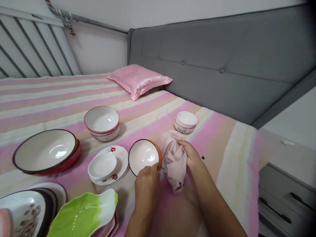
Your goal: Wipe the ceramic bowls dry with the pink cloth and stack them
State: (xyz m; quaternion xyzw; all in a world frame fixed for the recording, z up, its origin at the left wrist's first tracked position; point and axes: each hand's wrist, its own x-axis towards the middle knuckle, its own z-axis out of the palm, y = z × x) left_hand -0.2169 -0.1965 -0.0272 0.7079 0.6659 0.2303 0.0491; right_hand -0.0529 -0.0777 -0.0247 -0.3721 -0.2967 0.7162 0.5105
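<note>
My left hand [147, 184] pinches the near rim of a bowl [142, 154] with a white inside, a dark rim and an orange outside. The bowl is tilted, its inside facing me. In my right hand [189, 153] is a crumpled pale pink cloth [174, 161], which bunches up against the bowl's right side. Just left of the bowl, a small white dish [102, 165] rests on white plates [122, 154] with red flowers. Beyond the cloth stand two stacked small bowls [187, 119] with red rims.
On the striped bed [229, 164] are stacked red-rimmed bowls [101, 120], large dark-rimmed bowls [46, 151], brown-patterned plates [23, 214] and a green leaf-shaped dish [81, 214]. A pink pillow [140, 79] lies by the grey headboard [209, 49]. At right is a grey nightstand [283, 194].
</note>
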